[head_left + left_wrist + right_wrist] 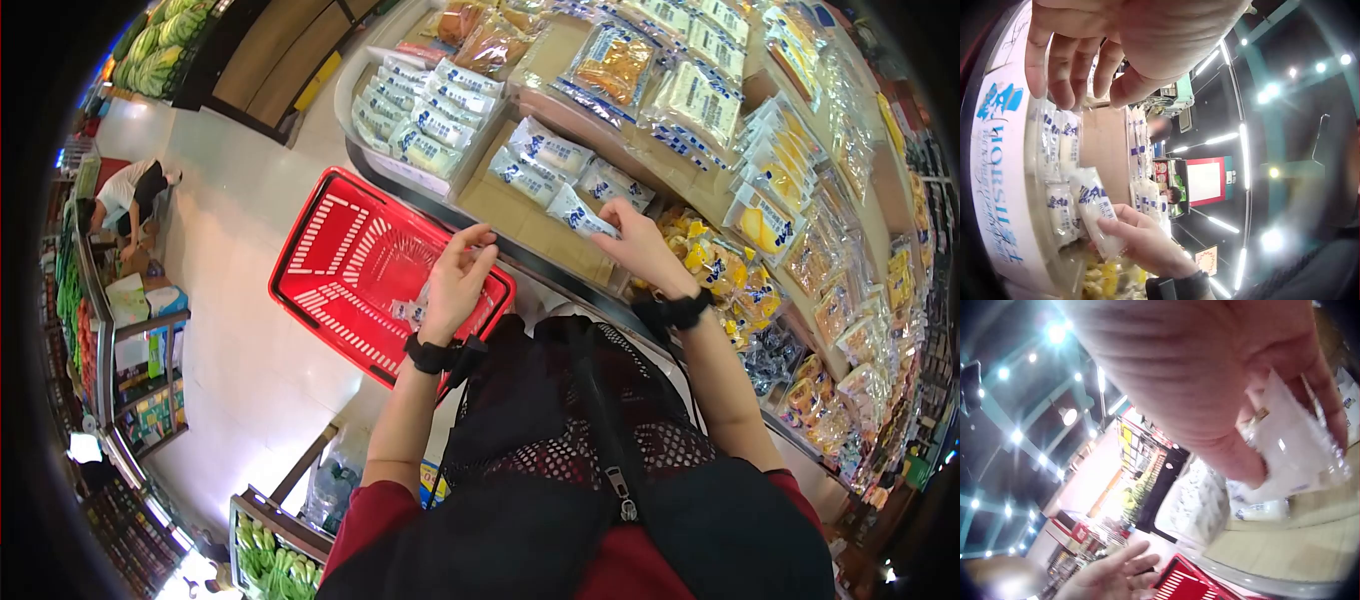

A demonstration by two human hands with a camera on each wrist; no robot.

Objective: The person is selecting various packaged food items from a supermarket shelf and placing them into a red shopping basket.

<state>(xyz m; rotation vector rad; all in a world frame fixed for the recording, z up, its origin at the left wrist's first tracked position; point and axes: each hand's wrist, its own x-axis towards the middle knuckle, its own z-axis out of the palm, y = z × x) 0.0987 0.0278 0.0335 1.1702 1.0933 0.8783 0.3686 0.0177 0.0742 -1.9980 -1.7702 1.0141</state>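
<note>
My right hand pinches a small white plastic packet with blue print, over a display compartment lined with brown board. Beside it in that compartment lie several similar packets. The left wrist view shows the held packet upright, thumb across its front. In the right wrist view the clear wrapper sticks out past the fingers. Above the red shopping basket hangs my left hand, its fingers loosely bent and holding nothing. A few small packets lie in the basket, partly hidden by that hand.
A white bin of wrapped packets stands left of the compartment. Bagged breads and yellow packets fill the display around it. Across the aisle a person bends beside a shelf. Watermelons sit at the far left.
</note>
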